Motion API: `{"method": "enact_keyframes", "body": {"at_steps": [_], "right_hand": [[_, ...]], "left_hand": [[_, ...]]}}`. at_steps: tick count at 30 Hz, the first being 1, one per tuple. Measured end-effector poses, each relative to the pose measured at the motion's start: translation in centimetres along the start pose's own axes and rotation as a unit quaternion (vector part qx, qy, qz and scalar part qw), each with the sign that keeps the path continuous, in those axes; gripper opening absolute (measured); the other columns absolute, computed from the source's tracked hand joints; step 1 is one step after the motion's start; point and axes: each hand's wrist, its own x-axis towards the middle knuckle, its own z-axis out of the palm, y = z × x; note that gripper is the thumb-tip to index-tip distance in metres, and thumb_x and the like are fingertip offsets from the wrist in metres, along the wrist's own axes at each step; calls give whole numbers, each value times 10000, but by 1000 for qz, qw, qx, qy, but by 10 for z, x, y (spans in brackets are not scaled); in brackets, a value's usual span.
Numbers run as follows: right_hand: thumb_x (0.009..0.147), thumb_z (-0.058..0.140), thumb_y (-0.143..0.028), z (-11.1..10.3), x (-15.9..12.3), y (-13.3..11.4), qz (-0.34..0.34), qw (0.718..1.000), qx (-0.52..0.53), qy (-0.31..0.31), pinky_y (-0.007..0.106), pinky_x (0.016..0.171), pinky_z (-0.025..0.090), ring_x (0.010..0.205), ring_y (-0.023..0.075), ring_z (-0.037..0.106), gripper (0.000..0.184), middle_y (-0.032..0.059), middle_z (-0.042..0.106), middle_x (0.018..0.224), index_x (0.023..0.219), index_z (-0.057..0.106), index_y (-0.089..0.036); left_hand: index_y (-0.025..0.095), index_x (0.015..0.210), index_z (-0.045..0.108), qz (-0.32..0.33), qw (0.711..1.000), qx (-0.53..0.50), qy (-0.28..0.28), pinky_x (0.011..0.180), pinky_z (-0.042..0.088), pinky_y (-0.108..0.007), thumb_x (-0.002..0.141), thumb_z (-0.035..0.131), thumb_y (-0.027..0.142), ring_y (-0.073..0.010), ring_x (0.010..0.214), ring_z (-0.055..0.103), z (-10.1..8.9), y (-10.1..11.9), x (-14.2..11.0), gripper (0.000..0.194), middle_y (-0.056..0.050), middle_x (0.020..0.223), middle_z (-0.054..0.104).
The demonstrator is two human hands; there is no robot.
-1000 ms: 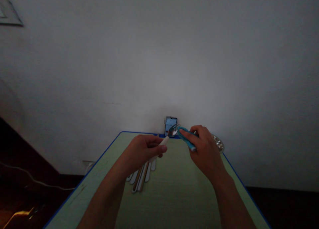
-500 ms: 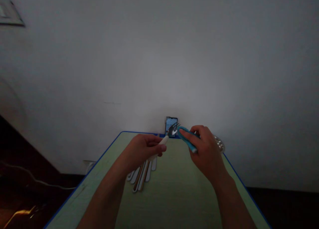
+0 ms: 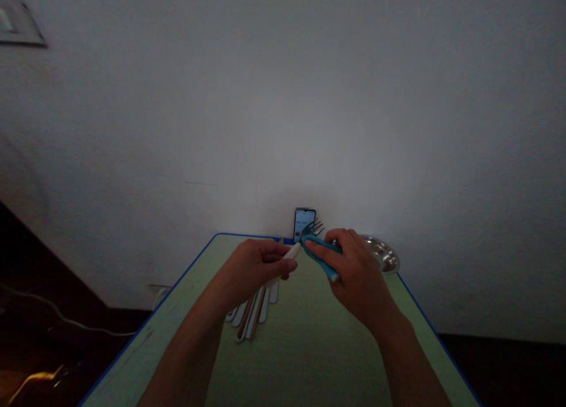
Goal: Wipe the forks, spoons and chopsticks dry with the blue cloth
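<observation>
We record, from left to right, a thin pale cable (image 3: 57, 317) on the dark floor and, beyond it, a small white fitting (image 3: 158, 296) low on the wall (image 3: 283, 112), too dim to identify. The green worktop (image 3: 309, 354), edged in blue, carries a fanned row of cutlery (image 3: 252, 314) with white and wood-toned handles; their upper ends pass beneath the left hand (image 3: 254, 268) and its forearm, so we cannot count the pieces or tell their kinds. That hand's fingers (image 3: 276, 265) curl closed around the white handle of a metal fork (image 3: 313, 227), which is held off the worktop, tines up and tilted toward the far edge. The tines stand clear against the phone (image 3: 304, 225) propped upright at the far edge, its screen lit but unreadable at this size. A blue cloth (image 3: 319, 256) wraps the neck of the fork, hiding the join of head and handle. The right hand (image 3: 356, 271) closes on that cloth, its fingers (image 3: 331, 242) pressed together and pinching it against the metal, with the thumb hidden from this view. Farther right, a shallow steel dish (image 3: 381, 255) sits at the far corner of the worktop, its near side partly blocked by the right hand. Its contents, if any, cannot be made out.
</observation>
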Motion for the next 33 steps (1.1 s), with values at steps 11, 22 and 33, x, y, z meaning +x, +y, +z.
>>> {"method": "enact_keyframes", "body": {"at_steps": [11,22,33], "right_hand": [[691,481,17,0,1,-2,26,1000,-9,-14,391,769,420,935,229,441,587,90,491,1014,1210,548,-250],[660,468,26,0,0,-1,44,999,-11,-9,391,774,422,930,229,444,601,91,491,990,1198,557,-227],[645,470,23,-1,1,2,59,998,-18,-2,400,761,429,918,232,452,612,92,496,987,1197,557,-227]], "left_hand": [[162,966,690,8,1000,18,-7,719,471,-282,733,611,363,-188,767,640,1,1,-3,318,-46,789,705],[152,979,689,3,1000,30,-8,722,472,-287,736,605,360,-191,756,641,0,2,-4,331,-57,796,708],[159,932,693,7,998,57,-8,663,453,-264,735,601,372,-175,719,626,-1,1,-6,304,-52,785,705]]}}
